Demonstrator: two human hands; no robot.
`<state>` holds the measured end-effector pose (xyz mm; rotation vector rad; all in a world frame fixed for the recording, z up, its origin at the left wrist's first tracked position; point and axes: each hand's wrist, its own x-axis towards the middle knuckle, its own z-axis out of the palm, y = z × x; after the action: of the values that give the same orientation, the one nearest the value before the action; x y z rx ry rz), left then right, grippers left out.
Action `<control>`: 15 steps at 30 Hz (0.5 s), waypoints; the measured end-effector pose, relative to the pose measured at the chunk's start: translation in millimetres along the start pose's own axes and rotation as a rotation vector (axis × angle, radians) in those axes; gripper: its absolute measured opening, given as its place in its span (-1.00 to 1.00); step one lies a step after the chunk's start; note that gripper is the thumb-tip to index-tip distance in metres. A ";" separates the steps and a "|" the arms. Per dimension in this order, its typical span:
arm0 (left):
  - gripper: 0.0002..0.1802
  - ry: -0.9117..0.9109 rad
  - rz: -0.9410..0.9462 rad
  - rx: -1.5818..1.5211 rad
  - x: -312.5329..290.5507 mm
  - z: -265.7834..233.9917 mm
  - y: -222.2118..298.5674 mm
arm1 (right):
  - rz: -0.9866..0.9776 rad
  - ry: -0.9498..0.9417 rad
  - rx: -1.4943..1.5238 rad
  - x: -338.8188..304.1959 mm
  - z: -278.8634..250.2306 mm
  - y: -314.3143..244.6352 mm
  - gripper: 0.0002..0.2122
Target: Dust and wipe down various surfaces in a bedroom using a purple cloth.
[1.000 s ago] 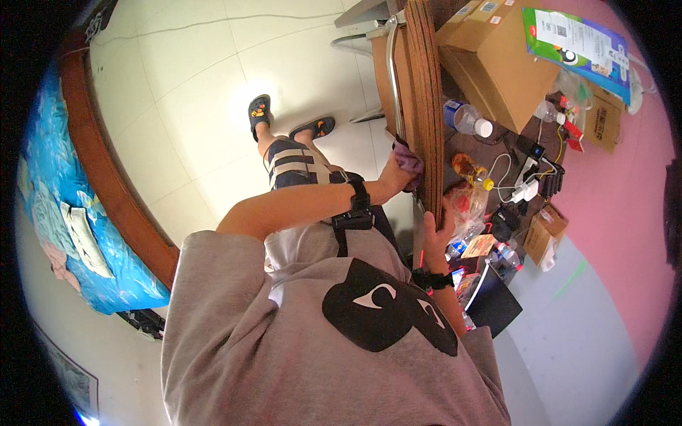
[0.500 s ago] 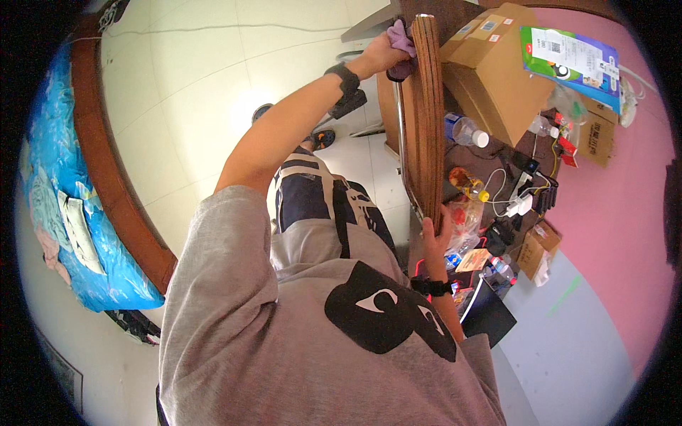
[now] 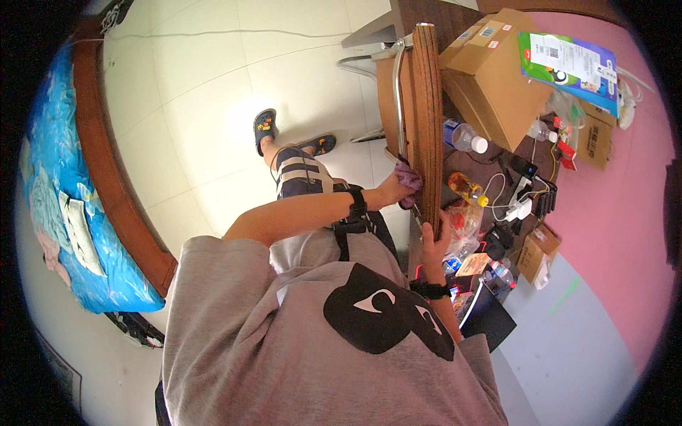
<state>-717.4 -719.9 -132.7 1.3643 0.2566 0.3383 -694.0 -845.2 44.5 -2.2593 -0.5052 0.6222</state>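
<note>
My left hand (image 3: 395,190) is closed around a crumpled purple cloth (image 3: 408,179) and presses it to the near-left side of a chair. The chair shows a brown ribbed panel (image 3: 426,106), seen nearly edge-on, and a shiny metal tube frame (image 3: 399,99) along its left side. My right hand (image 3: 435,238) grips the near end of that panel, with the thumb on its left and the fingers on its right. Part of the cloth is hidden under my left fingers.
Right of the chair, a dark desk holds a large cardboard box (image 3: 490,78), a clear bottle (image 3: 465,136), a yellow-capped bottle (image 3: 467,189), a white power strip (image 3: 520,209) and a black laptop (image 3: 489,318). A bed with blue bedding (image 3: 99,241) stands at left, beyond the tiled floor (image 3: 192,121).
My left hand has slid the purple cloth from the chair's far end down toward me, close to my right hand. My right hand has stayed on the near end.
</note>
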 end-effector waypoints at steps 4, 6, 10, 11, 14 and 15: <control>-0.51 -0.401 -0.620 -0.271 -7.7 -31.5 13.9 | -0.007 -0.019 0.008 2.7 -0.5 -10.1 -0.61; -0.46 -0.613 -0.409 -0.223 7.9 -51.0 20.3 | -0.024 -0.011 -0.011 1.9 -0.1 -12.5 -0.61; -0.50 -0.654 -0.612 0.728 45.4 -111.8 104.5 | 0.029 -0.027 0.016 1.7 0.8 -22.8 -0.61; -0.52 -0.447 -0.492 0.793 48.1 -120.6 104.1 | 0.014 -0.018 -0.006 2.2 1.1 -24.6 -0.61; -0.57 -0.038 -0.321 0.628 60.4 -139.1 101.7 | 0.010 0.000 -0.008 0.9 2.3 -23.4 -0.61; -0.57 -0.038 -0.320 0.628 66.1 -143.1 100.7 | 0.010 0.001 -0.008 0.4 2.6 -23.8 -0.61</control>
<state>-718.3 -547.6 -59.9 1.9087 0.5748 -0.0489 -699.1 -827.8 60.2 -2.2705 -0.4975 0.6254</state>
